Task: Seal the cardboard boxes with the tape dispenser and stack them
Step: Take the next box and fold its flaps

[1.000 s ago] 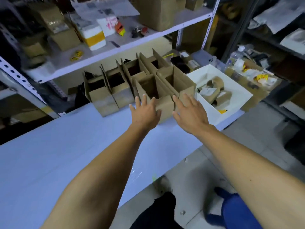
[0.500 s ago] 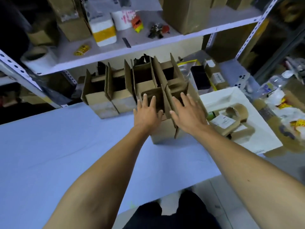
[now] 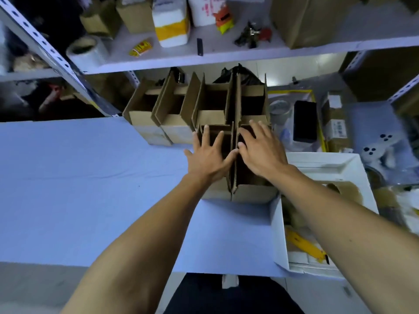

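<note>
Left hand [image 3: 207, 159] spread over near-left box [image 3: 217, 191] | right hand [image 3: 260, 150] spread over near-right box [image 3: 254, 192] | probably to fold flaps shut for taping.

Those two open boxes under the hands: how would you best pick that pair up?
Probably by the outer side walls, one hand from each side, squeezing inward. The two front boxes stand pressed together with flaps upright, so the tops give no firm hold. The left hand and right hand hover above.
</note>
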Demonstrator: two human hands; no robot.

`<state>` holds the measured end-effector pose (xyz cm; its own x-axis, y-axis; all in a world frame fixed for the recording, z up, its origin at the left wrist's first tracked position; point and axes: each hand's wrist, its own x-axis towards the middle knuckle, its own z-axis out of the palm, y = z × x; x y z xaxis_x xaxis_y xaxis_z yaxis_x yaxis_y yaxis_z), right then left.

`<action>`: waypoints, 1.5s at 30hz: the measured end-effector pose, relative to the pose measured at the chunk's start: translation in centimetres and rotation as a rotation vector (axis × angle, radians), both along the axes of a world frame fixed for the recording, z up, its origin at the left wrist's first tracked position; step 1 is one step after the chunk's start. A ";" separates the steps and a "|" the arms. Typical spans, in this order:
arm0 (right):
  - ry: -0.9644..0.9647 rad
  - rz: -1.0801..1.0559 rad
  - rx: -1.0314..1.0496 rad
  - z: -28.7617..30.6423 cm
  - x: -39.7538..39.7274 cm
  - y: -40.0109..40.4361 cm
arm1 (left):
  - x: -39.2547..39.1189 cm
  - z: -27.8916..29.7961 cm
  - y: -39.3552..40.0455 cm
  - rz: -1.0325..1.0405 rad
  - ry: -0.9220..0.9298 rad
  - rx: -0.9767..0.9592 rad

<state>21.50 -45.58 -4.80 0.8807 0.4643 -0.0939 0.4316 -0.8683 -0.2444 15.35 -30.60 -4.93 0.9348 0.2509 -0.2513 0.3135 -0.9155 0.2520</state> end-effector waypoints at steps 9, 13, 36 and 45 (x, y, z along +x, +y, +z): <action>0.043 0.001 0.012 0.3 1.2 -1.3 | 0.4 -0.4 1.4 -0.028 0.004 -0.049; 0.046 0.031 0.026 0.6 1.1 -1.1 | 0.6 -0.3 2.0 -0.049 -0.042 -0.082; 0.089 0.087 0.018 0.4 0.7 -0.9 | 2.0 -0.8 0.6 -0.082 0.077 0.143; 0.071 0.107 0.062 1.2 0.2 -1.2 | 0.9 0.2 0.2 -0.061 0.074 0.116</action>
